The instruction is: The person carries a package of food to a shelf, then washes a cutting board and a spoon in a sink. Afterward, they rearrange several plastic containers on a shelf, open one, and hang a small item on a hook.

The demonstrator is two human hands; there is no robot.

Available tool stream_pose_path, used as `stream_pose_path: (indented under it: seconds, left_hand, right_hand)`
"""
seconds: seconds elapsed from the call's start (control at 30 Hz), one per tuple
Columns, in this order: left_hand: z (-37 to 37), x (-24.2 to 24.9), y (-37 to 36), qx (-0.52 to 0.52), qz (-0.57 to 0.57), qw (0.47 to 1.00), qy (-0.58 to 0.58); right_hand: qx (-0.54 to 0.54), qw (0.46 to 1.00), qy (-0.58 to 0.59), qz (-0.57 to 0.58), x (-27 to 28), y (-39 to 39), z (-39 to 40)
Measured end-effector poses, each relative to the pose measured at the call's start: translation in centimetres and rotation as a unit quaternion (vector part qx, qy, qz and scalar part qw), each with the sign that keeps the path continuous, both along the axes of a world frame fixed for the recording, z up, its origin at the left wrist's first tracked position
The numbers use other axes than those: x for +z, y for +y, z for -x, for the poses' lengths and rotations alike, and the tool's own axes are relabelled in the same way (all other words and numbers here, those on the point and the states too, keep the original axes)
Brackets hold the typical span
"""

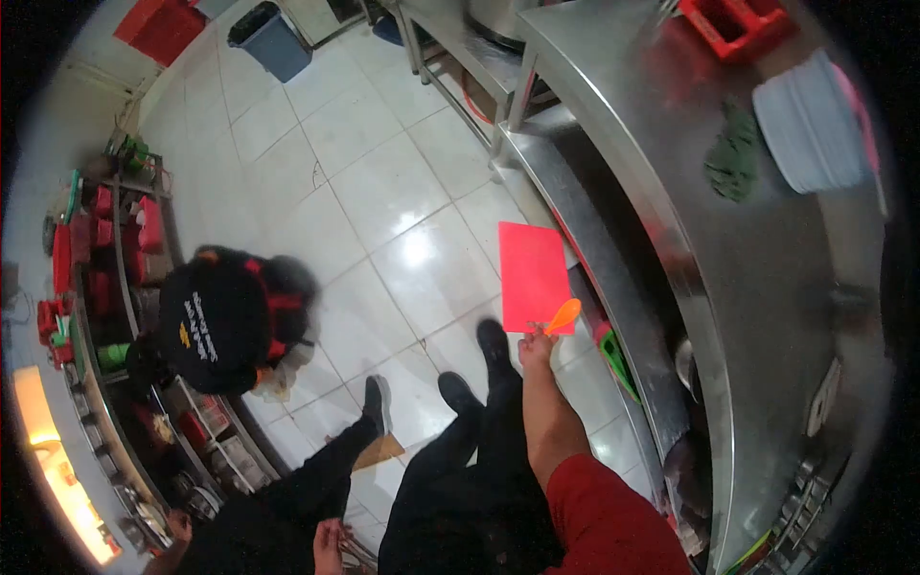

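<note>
My right hand (538, 347) reaches forward over the floor, the arm in a red sleeve. It is closed on the near edge of a flat red board (533, 273). The same hand holds an orange spoon (565, 314), its bowl lying over the board's right corner. Near the bottom edge, left of my legs, is another hand (329, 548) with blurred, partly curled fingers; whether it is my left hand or the co-worker's cannot be told.
A steel counter (661, 220) with a lower shelf runs along the right, holding stacked white plates (810, 125), a green cloth (733, 153) and a red crate (733, 27). A co-worker's black-clad leg (335, 460) is close on the left. Beyond are a black-capped person (216, 321) and a grey bin (273, 46).
</note>
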State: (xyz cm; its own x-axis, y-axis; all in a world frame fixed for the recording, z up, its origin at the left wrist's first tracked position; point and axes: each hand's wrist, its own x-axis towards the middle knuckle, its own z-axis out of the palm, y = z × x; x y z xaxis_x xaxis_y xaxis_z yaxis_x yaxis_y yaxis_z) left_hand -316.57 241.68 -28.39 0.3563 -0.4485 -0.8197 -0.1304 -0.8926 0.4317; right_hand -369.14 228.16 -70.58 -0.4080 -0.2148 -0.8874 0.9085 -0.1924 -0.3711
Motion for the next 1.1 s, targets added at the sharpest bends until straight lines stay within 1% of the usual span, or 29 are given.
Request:
stream_pose_path:
  seconds: [0.07, 0.13, 0.17, 0.2, 0.23, 0.27, 0.3, 0.33, 0.37, 0.4, 0.43, 0.47, 0.5, 0.53, 0.57, 0.6, 0.67, 0.7, 0.73, 0.77, 0.8, 0.83, 0.87, 0.9, 0.93, 1.0, 1.03, 1.07, 1.1]
  left_hand:
    - [0.4, 0.3, -3.9, 0.099, -0.244, 0.963, 0.048]
    - [0.4, -1.5, -2.6, 0.006, -0.093, 0.990, 0.104]
    - [-2.6, -4.0, -0.6, 0.255, -0.202, 0.892, 0.313]
    - [-5.7, -5.3, -0.8, 0.473, -0.279, 0.688, 0.474]
    - [-3.3, -3.9, -3.5, 0.383, -0.218, 0.768, 0.465]
    - [0.6, -2.8, -6.5, 0.283, -0.148, 0.832, 0.454]
    - [-1.7, -2.9, -6.1, 0.286, -0.144, 0.840, 0.438]
    - [-8.1, -4.9, -0.6, 0.235, -0.236, 0.936, 0.114]
    - [-2.6, -3.3, -6.1, 0.266, -0.214, 0.935, 0.091]
    - [0.7, -1.3, -8.7, 0.022, -0.241, 0.964, 0.110]
    - [1.5, -0.4, -9.2, -0.021, -0.195, 0.975, 0.108]
    - [1.1, -0.1, -9.8, -0.073, -0.147, 0.981, 0.101]
    - [1.3, 0.4, -10.4, -0.045, -0.119, 0.989, 0.076]
    - [1.4, 0.3, -11.2, -0.054, -0.141, 0.984, 0.095]
    - [1.6, 0.3, -12.1, -0.069, -0.166, 0.976, 0.126]
    - [1.6, 0.3, -12.3, -0.055, -0.138, 0.980, 0.132]
    - [2.6, -1.1, -13.5, 0.021, 0.029, 0.971, 0.236]
    - [4.4, -0.8, -16.5, -0.027, -0.147, 0.984, 0.099]
    - [5.3, -0.8, -18.3, -0.043, -0.137, 0.985, 0.091]
    - [5.8, -1.8, -19.2, -0.043, -0.106, 0.988, 0.102]
    - [6.4, -2.9, -20.4, -0.041, -0.073, 0.990, 0.110]
    - [7.2, -2.9, -22.6, -0.014, -0.062, 0.989, 0.133]
    - [7.7, -3.9, -24.6, -0.021, -0.055, 0.990, 0.128]
    - [8.7, -5.3, -26.4, -0.019, -0.021, 0.993, 0.115]
    - [8.6, -7.2, -28.5, -0.019, 0.015, 0.995, 0.098]
    - [7.7, -13.3, -31.5, 0.070, 0.039, 0.979, 0.190]
    - [6.9, -13.1, -33.9, 0.059, 0.046, 0.971, 0.227]
    - [5.8, -16.0, -34.8, -0.126, 0.229, 0.956, 0.131]
    - [6.2, -12.9, -38.4, -0.011, 0.093, 0.987, 0.131]
  right_hand:
    - [-0.049, 0.996, -0.025, 0.065, -4.1, -2.5, 2.8]
    - [0.005, 0.997, 0.048, 0.063, -7.7, -4.7, 6.0]
    - [0.040, 0.982, 0.164, 0.079, -7.7, -6.2, 7.3]
    - [0.069, 0.955, 0.274, 0.090, -8.0, -7.6, 8.5]
    - [0.072, 0.973, 0.217, 0.043, -11.2, -7.5, 11.6]
    - [0.073, 0.951, 0.302, 0.004, -15.8, -7.0, 13.9]
    - [0.267, 0.956, -0.084, 0.081, -20.3, -3.6, 21.5]
    - [0.279, 0.950, -0.108, 0.093, -26.9, -4.3, 19.6]
    - [0.360, 0.857, -0.173, 0.325, -24.0, 5.5, 19.5]
    - [0.405, 0.694, -0.235, 0.546, -19.2, 10.4, 22.3]
    - [0.414, 0.656, -0.267, 0.572, -23.1, 3.8, 24.8]
    - [0.498, 0.588, -0.263, 0.580, -20.7, -7.4, 20.6]
    - [0.577, 0.517, -0.245, 0.583, -18.2, -14.3, 17.7]
    - [0.652, 0.443, -0.208, 0.579, -14.2, -20.9, 15.3]
    - [0.722, 0.373, -0.159, 0.561, -10.5, -17.7, 14.0]
    - [0.786, 0.301, -0.102, 0.531, -5.9, -12.3, 7.2]
    - [0.913, 0.342, 0.128, 0.181, 0.1, -11.6, 3.5]
    - [0.904, 0.344, 0.254, -0.003, 2.1, -7.4, 3.5]
    - [0.846, 0.335, 0.372, -0.182, 2.8, -12.2, 6.1]
    - [0.785, 0.534, 0.262, -0.173, 7.5, -17.3, 3.2]
    - [0.817, 0.504, 0.259, -0.109, 9.6, -21.3, 1.9]
    - [0.868, 0.289, 0.402, -0.028, 9.9, -24.7, 1.4]
    - [0.779, 0.168, 0.570, 0.200, 9.1, -28.5, 1.9]
    - [0.876, 0.301, 0.366, 0.084, 12.9, -34.0, 1.4]
    - [0.896, 0.418, 0.141, -0.045, 15.7, -38.8, 0.0]
    - [0.901, 0.341, 0.254, -0.087, 14.5, -46.2, -0.8]
    - [0.906, 0.310, 0.276, -0.084, 17.1, -50.3, -1.9]
    - [0.898, 0.339, 0.260, -0.101, 21.4, -53.3, -2.5]
    - [0.888, 0.371, 0.245, -0.114, 24.5, -56.8, -3.0]
